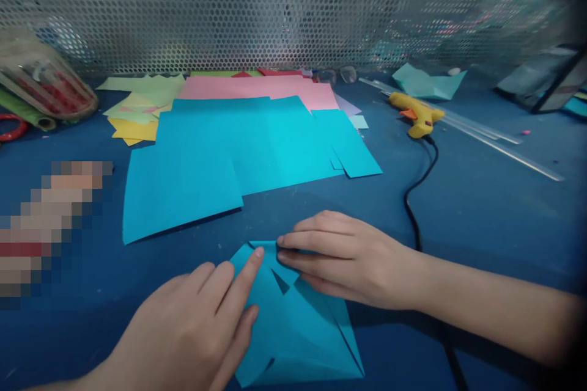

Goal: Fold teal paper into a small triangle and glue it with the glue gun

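A folded piece of cyan paper [302, 336] lies on the blue table near the front edge. My left hand [192, 330] rests on its left side, with the index finger stretched out and pressing a fold near the paper's top. My right hand [343, 256] comes in from the right and lies flat on the paper's upper right part, fingers together and pointing left, fingertips close to my left index finger. Neither hand grips anything; both press the paper down.
Large cyan sheets [220, 159] lie behind the hands, with pink [261, 88] and yellow-green sheets [137, 110] further back. A yellow glue gun [415, 113] with a black cord [419, 195] sits at right, glue sticks [495, 140] beside it. A perforated metal wall [275, 6] closes the back.
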A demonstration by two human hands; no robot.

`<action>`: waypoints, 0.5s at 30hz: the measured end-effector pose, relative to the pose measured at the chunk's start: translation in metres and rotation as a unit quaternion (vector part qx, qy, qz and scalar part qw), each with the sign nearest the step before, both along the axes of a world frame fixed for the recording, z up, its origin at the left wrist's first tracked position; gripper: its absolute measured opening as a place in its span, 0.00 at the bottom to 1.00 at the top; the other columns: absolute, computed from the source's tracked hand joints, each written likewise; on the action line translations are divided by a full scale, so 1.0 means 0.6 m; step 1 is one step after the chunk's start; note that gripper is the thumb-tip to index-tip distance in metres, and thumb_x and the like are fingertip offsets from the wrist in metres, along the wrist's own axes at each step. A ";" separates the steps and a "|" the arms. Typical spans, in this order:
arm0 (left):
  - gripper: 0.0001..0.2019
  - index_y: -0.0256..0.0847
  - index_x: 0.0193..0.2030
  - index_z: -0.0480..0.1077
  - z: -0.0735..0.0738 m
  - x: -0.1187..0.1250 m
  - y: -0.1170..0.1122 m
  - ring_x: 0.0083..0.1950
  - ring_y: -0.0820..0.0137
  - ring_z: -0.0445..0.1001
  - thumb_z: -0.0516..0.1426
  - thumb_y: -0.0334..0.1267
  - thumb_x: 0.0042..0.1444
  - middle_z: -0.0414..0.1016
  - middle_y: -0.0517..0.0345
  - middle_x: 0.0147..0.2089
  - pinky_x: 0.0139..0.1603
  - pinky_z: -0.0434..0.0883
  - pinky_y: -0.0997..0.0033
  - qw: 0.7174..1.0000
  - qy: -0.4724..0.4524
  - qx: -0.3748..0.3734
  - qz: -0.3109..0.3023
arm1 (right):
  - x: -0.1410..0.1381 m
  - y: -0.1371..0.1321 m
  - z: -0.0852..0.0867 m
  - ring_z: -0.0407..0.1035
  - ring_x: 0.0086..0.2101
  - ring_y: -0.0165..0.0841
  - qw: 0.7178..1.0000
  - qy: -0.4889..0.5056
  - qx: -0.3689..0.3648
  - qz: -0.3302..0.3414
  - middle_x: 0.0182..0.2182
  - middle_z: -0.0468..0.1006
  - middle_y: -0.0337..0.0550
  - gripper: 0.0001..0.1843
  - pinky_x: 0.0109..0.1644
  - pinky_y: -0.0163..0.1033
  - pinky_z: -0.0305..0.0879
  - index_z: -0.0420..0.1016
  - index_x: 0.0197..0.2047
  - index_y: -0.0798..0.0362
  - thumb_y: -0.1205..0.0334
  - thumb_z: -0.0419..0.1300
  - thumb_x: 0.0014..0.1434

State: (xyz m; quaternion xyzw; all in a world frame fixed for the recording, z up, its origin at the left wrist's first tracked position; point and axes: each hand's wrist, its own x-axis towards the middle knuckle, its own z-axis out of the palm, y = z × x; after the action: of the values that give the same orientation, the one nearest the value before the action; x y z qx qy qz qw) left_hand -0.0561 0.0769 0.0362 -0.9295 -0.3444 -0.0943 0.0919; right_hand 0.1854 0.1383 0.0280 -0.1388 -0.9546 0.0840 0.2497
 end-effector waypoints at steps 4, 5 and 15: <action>0.23 0.25 0.57 0.70 -0.008 -0.002 -0.009 0.26 0.65 0.78 0.38 0.33 0.70 0.78 0.50 0.29 0.17 0.68 0.71 0.999 0.012 0.033 0.023 | 0.002 0.002 -0.002 0.73 0.50 0.39 1.000 0.000 -0.020 0.020 0.47 0.81 0.54 0.14 0.53 0.42 0.70 0.78 0.47 0.66 0.70 0.52 0.70; 0.22 0.25 0.58 0.69 -0.010 -0.003 -0.011 0.27 0.65 0.78 0.39 0.33 0.71 0.78 0.50 0.29 0.18 0.68 0.71 0.999 0.017 0.038 0.026 | 0.003 0.002 -0.002 0.73 0.50 0.38 0.999 -0.001 -0.024 0.023 0.48 0.81 0.54 0.14 0.54 0.41 0.69 0.79 0.47 0.66 0.70 0.52 0.70; 0.20 0.52 0.45 0.73 -0.026 -0.008 -0.023 0.26 0.76 0.69 0.42 0.29 0.72 0.78 0.77 0.37 0.24 0.66 0.69 0.988 -0.058 -0.017 -0.145 | 0.004 0.004 -0.001 0.72 0.51 0.37 0.999 0.001 -0.042 0.027 0.49 0.81 0.53 0.15 0.56 0.39 0.68 0.79 0.46 0.67 0.70 0.51 0.71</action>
State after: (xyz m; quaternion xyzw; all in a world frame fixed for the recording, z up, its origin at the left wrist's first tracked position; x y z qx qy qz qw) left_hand -0.0611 0.0633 0.0204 -0.9640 -0.2125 -0.1546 0.0410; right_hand 0.1881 0.1406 0.0276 -0.1234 -0.9534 0.1305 0.2424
